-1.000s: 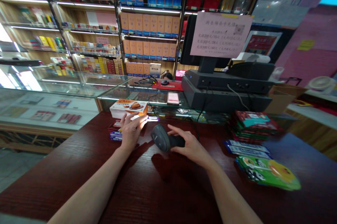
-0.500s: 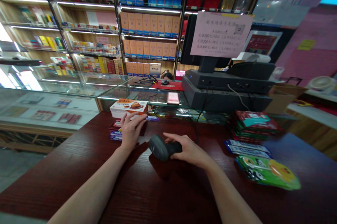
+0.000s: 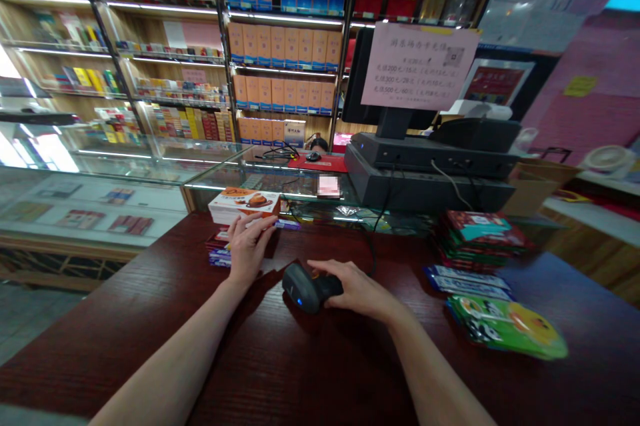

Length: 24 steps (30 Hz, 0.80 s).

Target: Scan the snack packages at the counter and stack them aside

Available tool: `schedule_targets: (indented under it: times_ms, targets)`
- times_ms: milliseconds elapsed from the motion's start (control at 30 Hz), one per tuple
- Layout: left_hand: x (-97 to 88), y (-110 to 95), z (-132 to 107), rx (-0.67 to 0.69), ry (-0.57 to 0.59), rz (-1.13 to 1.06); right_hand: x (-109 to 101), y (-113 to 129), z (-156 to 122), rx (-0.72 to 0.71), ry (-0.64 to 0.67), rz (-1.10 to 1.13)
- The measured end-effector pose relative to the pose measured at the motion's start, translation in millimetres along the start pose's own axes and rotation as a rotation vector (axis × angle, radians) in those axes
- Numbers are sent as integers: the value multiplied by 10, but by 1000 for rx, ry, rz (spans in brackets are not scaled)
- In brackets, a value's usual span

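The right hand [image 3: 357, 289] had brought the handheld barcode scanner [image 3: 307, 288] nearer across the dark wooden counter [image 3: 150, 333] than in earlier frames, fingers curled over its grip. The left hand [image 3: 246, 249] remained far-left, fingers slightly spread, fingertips against the orange-and-white product box [image 3: 244, 206].

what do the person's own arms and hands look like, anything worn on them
The left forearm and right forearm are bare down to the bottom of the view, with no sleeve showing. The left hand and right hand wear no gloves, and no watch, bracelet or cable shows at either wrist.
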<state>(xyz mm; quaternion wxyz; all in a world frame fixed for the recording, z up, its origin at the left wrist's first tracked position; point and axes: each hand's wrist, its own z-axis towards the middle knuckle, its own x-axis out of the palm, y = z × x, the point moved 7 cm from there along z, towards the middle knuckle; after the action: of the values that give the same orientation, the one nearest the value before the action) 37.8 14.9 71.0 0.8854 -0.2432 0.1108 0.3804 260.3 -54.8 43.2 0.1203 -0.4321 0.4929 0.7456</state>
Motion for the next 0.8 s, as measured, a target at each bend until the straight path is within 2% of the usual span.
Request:
schedule_targets:
  times_ms: [200, 333, 600, 800]
  targets:
    - [-12, -4, 6, -37, -12, -42, 18, -10, -8, 3, 14, -29]
    - [-15, -18, 9, -62, 2, -61, -38, 16, -24, 13, -6, 30]
    - [26, -159, -27, -65, 49, -142, -165, -202, 51, 53, -403, 322]
    - [56, -258, -69, -58, 77, -169, -85, -139, 117, 8, -432, 411]
